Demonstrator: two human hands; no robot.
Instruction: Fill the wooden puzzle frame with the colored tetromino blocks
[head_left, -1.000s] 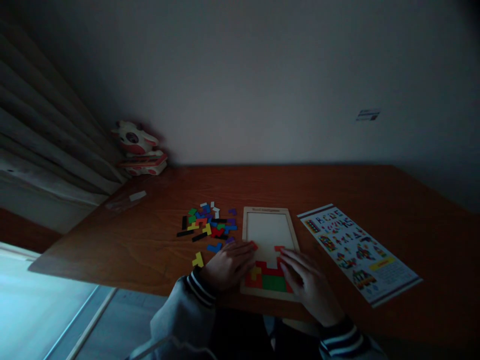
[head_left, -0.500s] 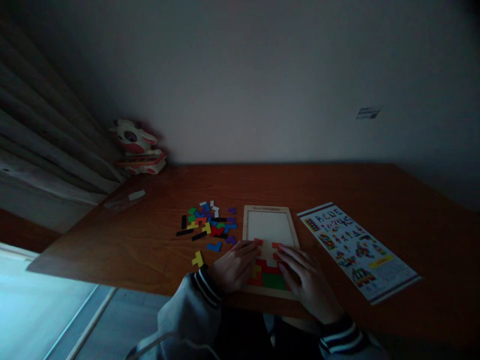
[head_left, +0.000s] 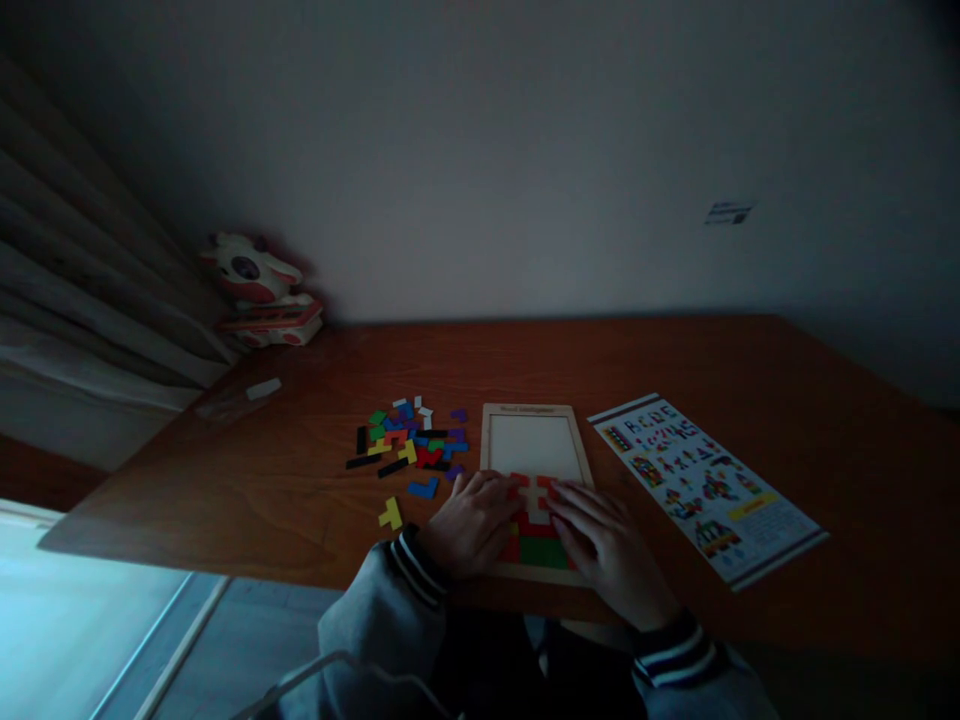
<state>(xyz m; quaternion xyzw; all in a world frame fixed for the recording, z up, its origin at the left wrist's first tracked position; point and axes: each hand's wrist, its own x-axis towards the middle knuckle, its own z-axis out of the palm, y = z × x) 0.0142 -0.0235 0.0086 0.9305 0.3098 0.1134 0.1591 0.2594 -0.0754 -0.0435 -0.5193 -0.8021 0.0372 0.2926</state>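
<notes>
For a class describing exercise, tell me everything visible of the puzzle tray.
The puzzle tray is a wooden-looking rectangle with a rim and blurred lettering along its far edge. It lies flat on the table. Pale floor shows at its far end; red pieces and a green piece lie nearer. The left hand and right hand partly cover its sides; whether they touch it is unclear.

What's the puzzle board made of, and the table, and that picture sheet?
The puzzle board has a pale tan frame, probably smooth wood. The table looks like reddish-brown, smooth wood or veneer: faint grain shows. The picture sheet is probably paper: thin, flat and printed; too dim to tell if it's glossy.
</notes>
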